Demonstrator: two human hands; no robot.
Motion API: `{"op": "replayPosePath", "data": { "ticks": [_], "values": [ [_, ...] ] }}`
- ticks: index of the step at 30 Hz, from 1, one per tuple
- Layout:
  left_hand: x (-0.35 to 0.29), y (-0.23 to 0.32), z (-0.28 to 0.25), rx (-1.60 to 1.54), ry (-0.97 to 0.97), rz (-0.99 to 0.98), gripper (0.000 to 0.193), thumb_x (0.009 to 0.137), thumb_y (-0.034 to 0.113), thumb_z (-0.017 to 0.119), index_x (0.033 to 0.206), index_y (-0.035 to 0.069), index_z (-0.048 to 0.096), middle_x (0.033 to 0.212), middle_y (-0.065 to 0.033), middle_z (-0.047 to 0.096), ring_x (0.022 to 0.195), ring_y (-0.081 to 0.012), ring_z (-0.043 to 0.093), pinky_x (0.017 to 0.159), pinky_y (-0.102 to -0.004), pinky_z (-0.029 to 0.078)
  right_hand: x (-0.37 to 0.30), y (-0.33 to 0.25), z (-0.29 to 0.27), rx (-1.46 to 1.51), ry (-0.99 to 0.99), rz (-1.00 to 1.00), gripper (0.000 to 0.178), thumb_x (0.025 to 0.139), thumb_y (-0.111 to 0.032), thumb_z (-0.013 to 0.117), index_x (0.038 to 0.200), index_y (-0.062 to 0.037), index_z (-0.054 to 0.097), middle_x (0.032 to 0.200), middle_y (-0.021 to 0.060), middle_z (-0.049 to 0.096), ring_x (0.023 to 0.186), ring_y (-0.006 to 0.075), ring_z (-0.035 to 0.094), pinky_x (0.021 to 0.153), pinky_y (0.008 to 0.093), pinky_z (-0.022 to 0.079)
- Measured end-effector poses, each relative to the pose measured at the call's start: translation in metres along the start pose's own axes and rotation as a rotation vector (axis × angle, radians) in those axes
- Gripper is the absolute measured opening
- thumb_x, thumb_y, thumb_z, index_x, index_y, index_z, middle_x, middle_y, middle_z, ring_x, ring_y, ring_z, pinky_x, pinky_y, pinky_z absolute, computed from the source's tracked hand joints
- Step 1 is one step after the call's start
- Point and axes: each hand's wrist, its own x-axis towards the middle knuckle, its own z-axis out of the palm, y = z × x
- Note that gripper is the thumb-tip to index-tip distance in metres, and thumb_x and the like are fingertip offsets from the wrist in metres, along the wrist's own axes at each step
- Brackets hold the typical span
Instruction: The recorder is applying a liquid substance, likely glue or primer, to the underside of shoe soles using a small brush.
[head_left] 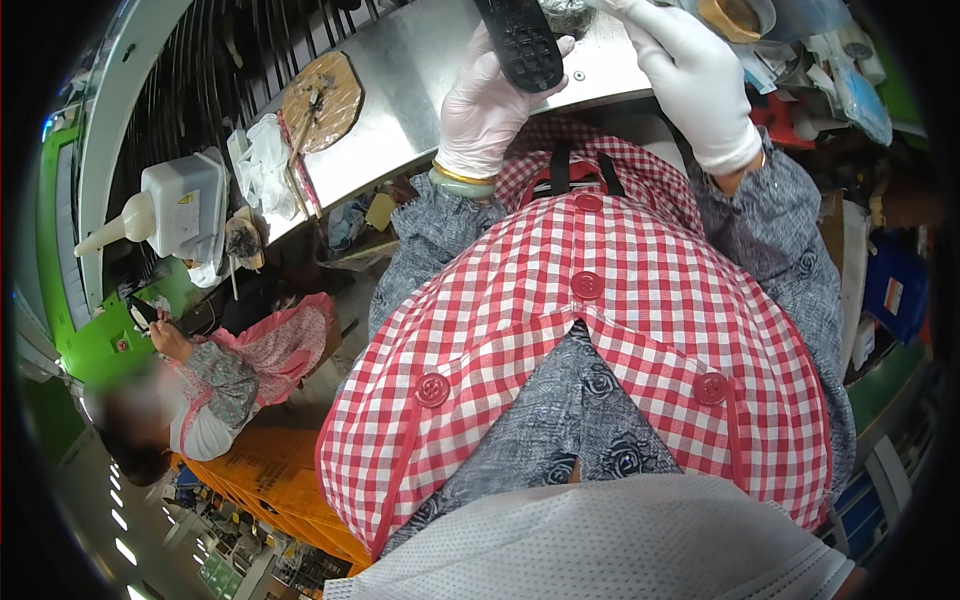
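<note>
At the top of the head view, my left hand, in a thin pale glove, is closed around a black shoe sole with a blocky tread at its lower end. The upper end of the sole runs out of the picture. My right hand, in a white glove, is to the right of it, fingers drawn together and reaching up and left. Its fingertips lie at the top edge, so what they pinch is hidden. Between the two hands sits a crumpled, shiny clear wrapping.
Beneath my hands is a shiny metal worktop. Left on it lie a round brown board with dark smears, sticks and a white plastic bag. A grey box hangs beyond. Tubs crowd the right; another person sits left.
</note>
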Motion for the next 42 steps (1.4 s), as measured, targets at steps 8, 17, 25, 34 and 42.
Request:
{"op": "replayPosePath", "data": {
  "ticks": [8, 17, 25, 34, 42],
  "values": [
    [0.003, -0.003, 0.001, -0.062, 0.063, 0.059, 0.041, 0.090, 0.018, 0.065, 0.128, 0.013, 0.050, 0.130, -0.0152, 0.052, 0.129, -0.0395, 0.044, 0.096, -0.0623, 0.046, 0.000, -0.005, 0.006, 0.375, 0.106, 0.012, 0.036, 0.083, 0.000, 0.062, 0.115, -0.0154, 0.069, 0.089, 0.0100, 0.068, 0.075, 0.0205, 0.065, 0.067, 0.0262, 0.052],
    [0.006, 0.000, -0.008, -0.134, 0.066, 0.162, 0.035, 0.090, 0.016, 0.060, 0.125, 0.011, 0.054, 0.132, -0.0137, 0.053, 0.128, -0.0330, 0.047, 0.095, -0.0601, 0.049, -0.026, 0.012, 0.020, 0.547, -0.204, 0.515, 0.035, 0.094, -0.006, 0.052, 0.128, -0.0019, 0.059, 0.088, 0.0034, 0.062, 0.084, 0.0114, 0.055, 0.081, 0.0256, 0.045],
    [0.003, 0.005, -0.008, -0.137, 0.278, 0.194, 0.042, 0.094, 0.024, 0.055, 0.131, 0.006, 0.049, 0.120, -0.0123, 0.061, 0.100, -0.0284, 0.063, 0.082, -0.0476, 0.057, -0.007, -0.013, 0.024, 0.555, 0.090, -0.200, 0.035, 0.085, -0.002, 0.059, 0.119, -0.0041, 0.064, 0.097, 0.0114, 0.068, 0.082, 0.0216, 0.065, 0.073, 0.0297, 0.051],
    [-0.005, 0.007, -0.039, -0.151, 0.123, 0.117, 0.035, 0.093, 0.030, 0.058, 0.118, 0.006, 0.059, 0.118, -0.0143, 0.062, 0.107, -0.0290, 0.060, 0.093, -0.0516, 0.050, -0.016, -0.020, 0.007, 0.037, -0.109, -0.324, 0.047, 0.074, 0.006, 0.063, 0.118, -0.0130, 0.069, 0.085, 0.0074, 0.067, 0.068, 0.0191, 0.061, 0.061, 0.0288, 0.051],
    [-0.016, 0.013, 0.011, 0.207, 0.296, 0.150, 0.044, 0.089, -0.003, 0.055, 0.132, 0.003, 0.048, 0.117, -0.0137, 0.061, 0.100, -0.0261, 0.064, 0.079, -0.0370, 0.059, -0.024, -0.017, 0.007, 0.038, -0.225, -0.453, 0.043, 0.079, 0.005, 0.063, 0.119, -0.0086, 0.066, 0.095, 0.0069, 0.069, 0.078, 0.0199, 0.065, 0.064, 0.0266, 0.053]
  ]
}}
